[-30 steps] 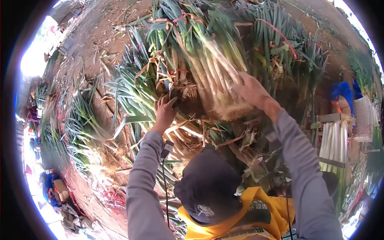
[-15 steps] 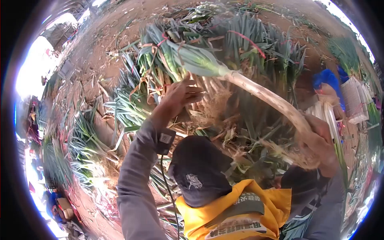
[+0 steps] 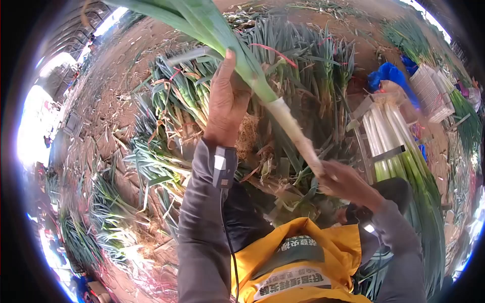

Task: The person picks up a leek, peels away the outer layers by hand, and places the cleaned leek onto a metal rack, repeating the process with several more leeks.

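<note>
My right hand [image 3: 343, 183] is closed round the lower end of a thick green onion [image 3: 292, 129], hiding its root end. The stalk slants up to the left, pale below and green above, its leaves leaving the top edge. A ragged edge of pale skin shows where the white part meets the green. My left hand [image 3: 226, 108] is at the green neck, thumb up against it and the other fingers partly hidden behind. A thin leaf, blurred, sticks out left of the thumb. Behind the hands lie tied bundles of unpeeled green onions [image 3: 298, 55].
At the right, clean white green onions [image 3: 389, 131] lie in a metal rack [image 3: 366, 151]. Beyond are a blue plastic bag [image 3: 386, 76] and a white crate [image 3: 432, 93]. More green onions [image 3: 108, 207] lie on the dirt floor at the left. A cable hangs from my left wrist device [image 3: 224, 166].
My right hand has moved left and inward with the green onion. The stalk is steeper, and its leaves now reach the top edge. My left hand has risen from beside the stalk to its neck.
</note>
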The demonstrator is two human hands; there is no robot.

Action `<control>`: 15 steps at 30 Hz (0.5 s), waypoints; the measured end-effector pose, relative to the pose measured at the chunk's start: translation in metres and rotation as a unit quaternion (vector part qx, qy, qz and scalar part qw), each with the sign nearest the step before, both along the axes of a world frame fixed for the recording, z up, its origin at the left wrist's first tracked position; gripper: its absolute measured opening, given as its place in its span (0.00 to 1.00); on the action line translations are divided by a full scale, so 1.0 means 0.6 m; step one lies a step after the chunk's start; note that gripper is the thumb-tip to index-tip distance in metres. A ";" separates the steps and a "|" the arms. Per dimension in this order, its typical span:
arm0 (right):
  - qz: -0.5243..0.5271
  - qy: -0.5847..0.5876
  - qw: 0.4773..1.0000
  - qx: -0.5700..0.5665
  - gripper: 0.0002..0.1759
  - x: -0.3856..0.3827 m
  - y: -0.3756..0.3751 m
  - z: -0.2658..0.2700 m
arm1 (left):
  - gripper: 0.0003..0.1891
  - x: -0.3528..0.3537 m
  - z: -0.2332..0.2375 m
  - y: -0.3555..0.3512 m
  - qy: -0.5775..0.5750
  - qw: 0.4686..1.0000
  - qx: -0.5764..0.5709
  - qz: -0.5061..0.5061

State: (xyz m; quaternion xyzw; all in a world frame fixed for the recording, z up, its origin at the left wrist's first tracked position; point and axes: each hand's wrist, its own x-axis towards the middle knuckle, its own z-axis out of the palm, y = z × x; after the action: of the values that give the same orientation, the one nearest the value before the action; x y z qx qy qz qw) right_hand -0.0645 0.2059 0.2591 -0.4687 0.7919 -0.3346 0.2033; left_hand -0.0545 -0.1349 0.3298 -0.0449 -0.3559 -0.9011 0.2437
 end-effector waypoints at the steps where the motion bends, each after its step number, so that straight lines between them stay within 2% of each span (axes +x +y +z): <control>1: -0.010 0.015 0.997 -0.080 0.24 -0.010 -0.033 -0.021 | 0.20 -0.005 -0.019 -0.006 0.007 1.000 -0.025 -0.001; 2: -0.021 0.031 0.987 -0.158 0.22 -0.020 -0.072 -0.030 | 0.20 -0.006 -0.026 0.007 0.004 0.999 -0.018 0.030; 4: -0.048 0.060 0.969 -0.233 0.20 -0.029 -0.166 0.035 | 0.20 -0.004 -0.054 0.014 -0.032 0.999 -0.021 0.023; 6: -0.113 -0.007 0.950 -0.292 0.20 -0.050 -0.262 0.064 | 0.20 -0.005 -0.057 0.017 -0.053 0.998 -0.036 0.017; 8: -0.123 -0.052 0.947 -0.292 0.19 -0.087 -0.327 0.081 | 0.20 -0.010 -0.048 0.007 -0.041 0.999 -0.026 0.017; 12: -0.140 -0.158 0.937 -0.279 0.14 -0.071 -0.340 0.092 | 0.20 -0.007 -0.059 -0.016 -0.005 1.000 -0.013 0.026; 15: -0.090 -0.206 0.925 -0.307 0.11 -0.038 -0.315 0.077 | 0.20 -0.001 -0.054 -0.020 0.003 0.999 -0.002 0.036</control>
State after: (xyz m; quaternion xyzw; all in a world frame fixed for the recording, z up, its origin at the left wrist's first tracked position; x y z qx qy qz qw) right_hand -0.0874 0.0170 0.3054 -0.3561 0.6302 -0.6669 0.1770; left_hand -0.0552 -0.1467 0.2972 -0.0357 -0.3585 -0.8907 0.2770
